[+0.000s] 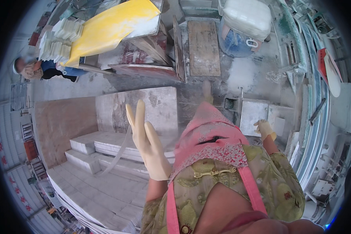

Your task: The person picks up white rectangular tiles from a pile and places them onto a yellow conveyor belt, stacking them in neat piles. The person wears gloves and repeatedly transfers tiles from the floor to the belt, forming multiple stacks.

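Observation:
My left hand [145, 146], in a cream rubber glove, is raised with its fingers stretched out and apart, above stacked white slabs [80, 191]. A thin pale strip [119, 153] slants down beside its fingers onto the slabs; whether it touches the glove I cannot tell. My right hand [265, 129], gloved the same way, is over the near edge of a pale flat panel [254, 114]. Its fingers are slightly bent and apart, with nothing visible in them. A pink apron [212, 128] covers my front between the two hands.
Upright boards [138, 109] stand behind the slabs. Ahead, a yellow sheet [109, 29] covers a bench with stacked white pieces [56, 48]; a person [35, 70] is beside it. A blue tub [236, 39] with a white bundle [247, 17] stands far right. Metal rails [319, 117] run along the right.

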A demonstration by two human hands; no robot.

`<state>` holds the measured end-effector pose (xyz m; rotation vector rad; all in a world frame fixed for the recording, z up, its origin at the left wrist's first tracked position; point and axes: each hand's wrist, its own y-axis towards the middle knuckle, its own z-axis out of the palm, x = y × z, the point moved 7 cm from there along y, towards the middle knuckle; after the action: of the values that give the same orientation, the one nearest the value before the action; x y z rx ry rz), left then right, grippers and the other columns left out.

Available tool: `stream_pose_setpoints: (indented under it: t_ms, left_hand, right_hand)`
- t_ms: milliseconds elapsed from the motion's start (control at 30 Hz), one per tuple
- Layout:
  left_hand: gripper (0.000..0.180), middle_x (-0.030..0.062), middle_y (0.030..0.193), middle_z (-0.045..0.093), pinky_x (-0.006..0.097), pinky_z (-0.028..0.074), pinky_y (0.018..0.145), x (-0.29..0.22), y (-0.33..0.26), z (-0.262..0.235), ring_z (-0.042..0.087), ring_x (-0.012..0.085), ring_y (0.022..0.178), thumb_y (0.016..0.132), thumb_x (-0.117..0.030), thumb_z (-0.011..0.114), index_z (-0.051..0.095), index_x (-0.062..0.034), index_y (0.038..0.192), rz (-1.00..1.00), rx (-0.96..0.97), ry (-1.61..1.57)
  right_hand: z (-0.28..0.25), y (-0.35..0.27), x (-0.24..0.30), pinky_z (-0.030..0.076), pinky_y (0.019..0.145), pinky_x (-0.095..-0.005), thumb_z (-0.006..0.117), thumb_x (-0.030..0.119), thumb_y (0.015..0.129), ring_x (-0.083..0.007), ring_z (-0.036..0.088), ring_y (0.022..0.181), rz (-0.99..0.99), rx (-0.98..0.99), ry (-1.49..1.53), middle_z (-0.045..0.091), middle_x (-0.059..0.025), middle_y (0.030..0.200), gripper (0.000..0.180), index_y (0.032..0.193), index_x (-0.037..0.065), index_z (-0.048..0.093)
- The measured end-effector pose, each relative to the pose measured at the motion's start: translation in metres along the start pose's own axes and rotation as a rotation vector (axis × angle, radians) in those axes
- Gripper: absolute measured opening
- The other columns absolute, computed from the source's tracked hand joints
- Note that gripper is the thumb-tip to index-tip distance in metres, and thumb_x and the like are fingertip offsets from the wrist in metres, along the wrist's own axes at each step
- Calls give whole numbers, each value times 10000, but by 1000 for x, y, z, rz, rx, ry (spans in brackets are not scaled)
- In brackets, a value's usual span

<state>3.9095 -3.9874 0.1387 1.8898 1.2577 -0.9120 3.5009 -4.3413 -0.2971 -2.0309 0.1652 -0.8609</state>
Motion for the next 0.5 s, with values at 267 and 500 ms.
stream_pose_setpoints:
  t_ms: [267, 500]
  left_hand:
    - [408, 228, 1451, 575, 497, 207, 1244, 39, 186, 134, 324, 457, 1506, 1047, -91, 424, 570, 75, 1390, 219, 171, -25]
    - [391, 238, 1393, 616, 518, 293, 1218, -6, 347, 205, 410, 477, 1450, 995, -78, 477, 629, 58, 1329, 320, 162, -119]
  right_hand:
    - [61, 85, 325, 440, 470, -259, 606, 460, 1005, -96, 491, 470, -252, 3, 56, 524, -8, 561, 425, 862, 77, 722]
    - [110, 79, 618, 389, 470, -241, 579, 513, 1024, -106, 529, 494, -444, 169, -135, 522, -3, 548, 495, 814, 79, 690]
